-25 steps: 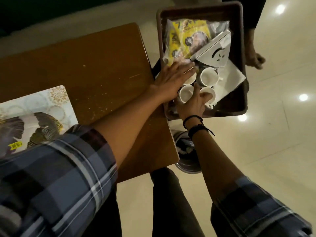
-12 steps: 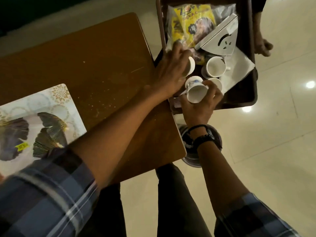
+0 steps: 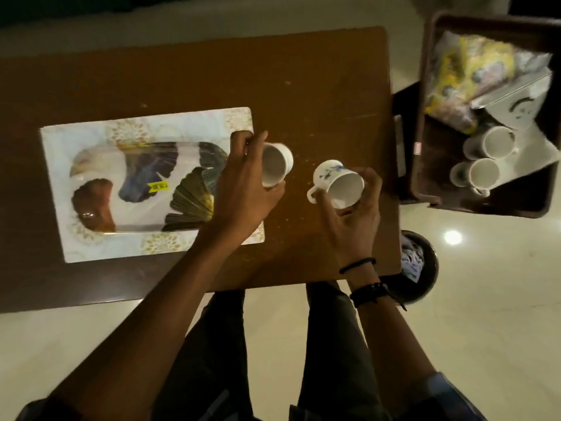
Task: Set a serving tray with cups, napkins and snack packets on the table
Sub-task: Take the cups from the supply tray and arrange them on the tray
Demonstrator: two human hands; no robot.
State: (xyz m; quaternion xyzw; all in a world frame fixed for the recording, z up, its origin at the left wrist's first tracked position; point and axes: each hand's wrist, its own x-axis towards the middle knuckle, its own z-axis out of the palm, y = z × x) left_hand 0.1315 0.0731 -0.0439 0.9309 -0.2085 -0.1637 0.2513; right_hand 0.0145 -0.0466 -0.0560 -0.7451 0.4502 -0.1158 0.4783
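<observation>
- Table (image 3: 303, 86): brown wood, filling the far and middle part of the view, speckled with crumbs.
- Serving tray (image 3: 91, 238): pale rectangle with a dark butterfly print and a yellow sticker, flat on the left half of the table, long axis running left to right; no cups, napkins or packets on it yet.
- Dark bin (image 3: 422, 147): off the right edge of the table, cut off by the frame at right and top; holding yellow snack packets (image 3: 467, 65), a white napkin holder (image 3: 522, 104) and two more cups (image 3: 485, 159); all smeared by blur, napkins themselves hard to make out.
- Left hand (image 3: 243, 189): clasped around a white cup (image 3: 277, 165), held tilted with the mouth toward the near right, over the right edge of the tray; handle hidden behind the fingers.
- Right hand (image 3: 355, 217): gripping a second white cup (image 3: 340, 183) with a blue pattern, mouth tipped toward the near right, handle pointing left; over bare table, well apart from the tray.
- Tray directly left of both cups; left hand nearer, already at its edge, so probably first to set down. Cups need righting to upright first.
- Impossible to tell whether either cup touches a surface; likely both in the air.
</observation>
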